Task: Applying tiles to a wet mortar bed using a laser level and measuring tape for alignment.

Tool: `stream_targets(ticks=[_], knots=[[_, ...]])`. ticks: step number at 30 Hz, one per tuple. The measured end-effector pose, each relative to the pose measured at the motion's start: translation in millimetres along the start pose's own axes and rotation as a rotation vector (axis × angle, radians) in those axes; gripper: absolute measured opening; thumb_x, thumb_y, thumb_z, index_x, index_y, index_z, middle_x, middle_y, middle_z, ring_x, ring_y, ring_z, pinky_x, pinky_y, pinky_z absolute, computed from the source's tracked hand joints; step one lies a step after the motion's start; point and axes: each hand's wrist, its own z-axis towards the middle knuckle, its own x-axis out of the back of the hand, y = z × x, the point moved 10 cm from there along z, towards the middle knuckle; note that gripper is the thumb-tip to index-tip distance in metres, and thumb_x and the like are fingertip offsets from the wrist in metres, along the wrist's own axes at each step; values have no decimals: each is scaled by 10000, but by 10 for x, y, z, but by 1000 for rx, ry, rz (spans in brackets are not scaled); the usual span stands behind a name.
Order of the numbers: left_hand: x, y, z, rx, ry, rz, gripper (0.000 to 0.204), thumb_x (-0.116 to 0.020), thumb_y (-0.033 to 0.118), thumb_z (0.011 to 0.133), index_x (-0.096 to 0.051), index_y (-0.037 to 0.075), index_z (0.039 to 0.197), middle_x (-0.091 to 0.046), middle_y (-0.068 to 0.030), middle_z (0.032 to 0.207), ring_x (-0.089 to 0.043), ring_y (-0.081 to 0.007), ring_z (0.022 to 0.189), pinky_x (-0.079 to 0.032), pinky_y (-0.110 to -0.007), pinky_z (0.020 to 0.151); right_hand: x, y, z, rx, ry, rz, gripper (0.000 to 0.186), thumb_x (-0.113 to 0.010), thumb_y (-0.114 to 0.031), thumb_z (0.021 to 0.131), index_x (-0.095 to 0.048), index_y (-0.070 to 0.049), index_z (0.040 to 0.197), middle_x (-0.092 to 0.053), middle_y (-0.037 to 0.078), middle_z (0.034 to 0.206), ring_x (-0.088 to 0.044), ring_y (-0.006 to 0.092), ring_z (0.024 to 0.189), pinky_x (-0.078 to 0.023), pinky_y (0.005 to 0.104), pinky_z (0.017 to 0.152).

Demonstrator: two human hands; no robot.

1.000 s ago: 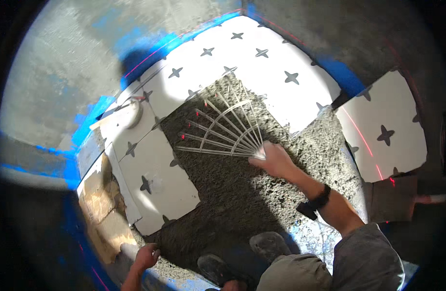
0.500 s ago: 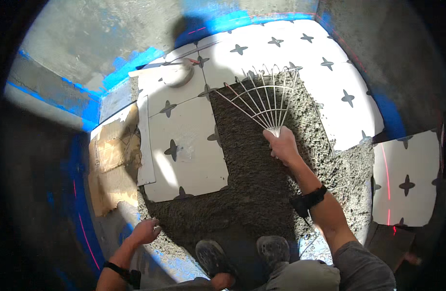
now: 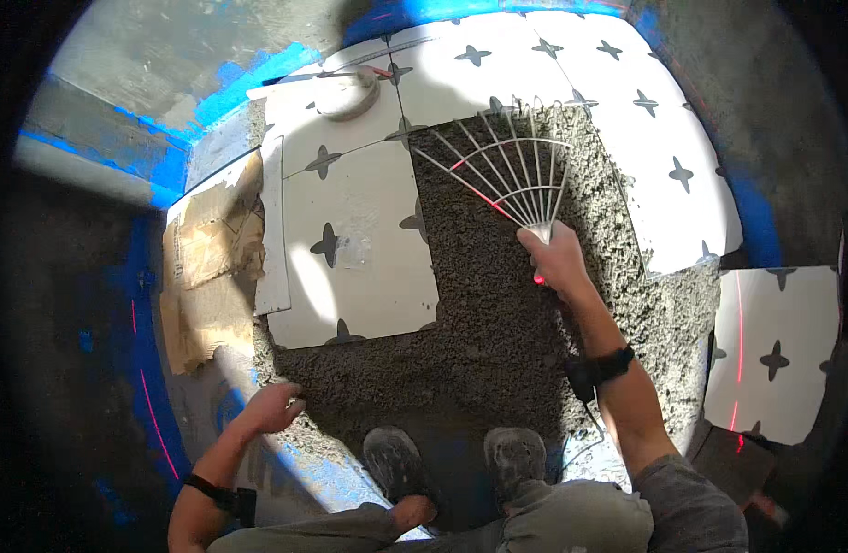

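Note:
My right hand (image 3: pixel 560 263) is closed round the narrow end of a metal wire fan rake (image 3: pixel 535 227). The rake's tines spread away from me over rough grey mortar (image 3: pixel 488 313), with their bent tips by the far edge of the bare patch. My left hand (image 3: pixel 275 407) hovers low at the left with its fingers curled, near the mortar's left edge, and nothing shows in it. Left of the bare mortar lies a large white tile (image 3: pixel 373 286) with dark star-like marks; more white tiles (image 3: pixel 498 78) run along the far side and right.
Torn brown cardboard (image 3: pixel 212 249) lies left of the tile, beside a thin white strip (image 3: pixel 271 230). A round whitish object (image 3: pixel 348 96) rests on the far tiles. Another tile (image 3: pixel 774 313) sits at the right. My shoes (image 3: pixel 394 463) stand at the mortar's near edge. Blue-edged walls enclose the floor.
The view has tilted, so the floor sits higher in the picture. The rake has shifted slightly right and toward me against the mortar. My left hand stays in about the same place.

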Motion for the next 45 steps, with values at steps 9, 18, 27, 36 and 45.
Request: stream_targets(ticks=[9, 18, 27, 36, 45], knots=[[950, 1660, 871, -446, 477, -27, 423, -600, 180, 1017, -566, -28, 1384, -586, -256, 1404, -570, -447, 1282, -484, -495, 1088, 573, 540, -1113, -119, 17, -218, 367, -751, -329, 951, -635, 15, 1006, -673, 112, 861, -625, 178, 687, -519, 361, 633], [1020, 2473, 1990, -432, 950, -77, 628, -555, 245, 1041, -399, -131, 1518, -314, -323, 1656, -283, -481, 1546, -229, -544, 1286, 1090, 988, -2873, -348, 16, -244, 364, -800, -296, 902, -629, -2, 1031, -660, 76, 748, -615, 146, 611, -503, 336, 563], [1166, 2487, 1969, -547, 983, -445, 493, -540, 166, 1054, -498, -89, 1473, -436, -297, 1597, -375, -470, 1512, -319, -500, 1255, 674, 1233, -2628, -282, 85, -185, 384, -811, -281, 866, -647, 8, 1060, -710, 123, 841, -684, 239, 759, -543, 418, 712], [2149, 2302, 2989, -379, 1001, -184, 557, -503, 265, 1065, -486, -83, 1499, -422, -296, 1610, -363, -450, 1517, -260, -506, 1280, 765, 1394, -2806, -538, 16, -84, 419, -852, -206, 887, -585, -9, 1143, -701, 122, 957, -655, 184, 887, -532, 375, 763], [2130, 2698, 3340, -571, 779, -131, 536, -406, 241, 1111, -442, -48, 1561, -405, -246, 1649, -326, -411, 1562, -231, -480, 1300, 646, 1369, -2231, -447, -302, -198, 530, -789, -452, 958, -601, -4, 1170, -704, 205, 895, -699, 297, 821, -547, 445, 734]])
